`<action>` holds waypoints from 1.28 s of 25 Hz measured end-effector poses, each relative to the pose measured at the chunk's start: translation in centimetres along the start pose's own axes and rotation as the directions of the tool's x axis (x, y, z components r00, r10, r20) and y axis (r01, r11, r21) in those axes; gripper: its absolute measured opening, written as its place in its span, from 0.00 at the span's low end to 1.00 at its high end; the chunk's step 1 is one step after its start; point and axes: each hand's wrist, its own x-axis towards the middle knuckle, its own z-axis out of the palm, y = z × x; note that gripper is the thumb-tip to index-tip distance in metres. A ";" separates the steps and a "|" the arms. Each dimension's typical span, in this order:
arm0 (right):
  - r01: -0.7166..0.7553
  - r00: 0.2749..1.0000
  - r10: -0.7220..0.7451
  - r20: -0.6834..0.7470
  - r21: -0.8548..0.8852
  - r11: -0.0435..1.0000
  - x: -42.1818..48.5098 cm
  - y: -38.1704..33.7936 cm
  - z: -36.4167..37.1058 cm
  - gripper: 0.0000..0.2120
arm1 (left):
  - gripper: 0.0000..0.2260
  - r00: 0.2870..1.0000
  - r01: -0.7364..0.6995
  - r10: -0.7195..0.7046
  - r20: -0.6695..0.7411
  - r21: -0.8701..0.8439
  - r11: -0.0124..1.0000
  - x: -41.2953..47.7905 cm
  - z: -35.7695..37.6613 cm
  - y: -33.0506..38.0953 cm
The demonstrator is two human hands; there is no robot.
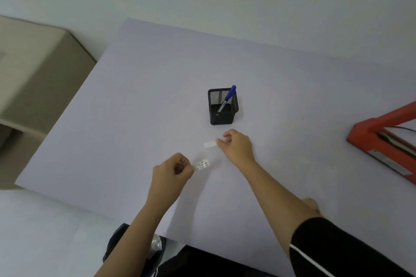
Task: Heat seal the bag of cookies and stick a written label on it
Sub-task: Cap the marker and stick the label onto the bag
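We are labelling: left hand (172, 170) pinches the written label (201, 165), right hand (236, 145) a white strip (210, 144); next, we need the unseen bag.

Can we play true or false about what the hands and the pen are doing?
1. The left hand pinches a small label with writing on it. True.
2. The right hand holds the blue pen. False: it pinches a blank white strip; the blue pen stands in the pen holder.
3. A red heat sealer sits at the right edge of the view. True.
4. The pen holder lies on its side. False: it stands upright.
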 end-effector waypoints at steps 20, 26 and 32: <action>-0.100 0.986 0.130 -0.104 0.254 0.962 -8.5 22.3 -15.5 0.22 | 0.03 0.856 -0.279 0.171 0.487 0.158 0.947 0.6 26.2 12.1; -0.086 0.991 0.115 -0.062 0.355 0.931 -8.4 23.5 -16.4 0.23 | 0.03 0.862 -0.314 0.176 0.476 0.227 0.922 1.2 27.5 11.9; -0.084 0.987 0.136 -0.090 0.436 0.896 -7.8 23.7 -16.7 0.12 | 0.04 0.864 -0.339 0.187 0.467 0.266 0.902 1.1 28.0 12.4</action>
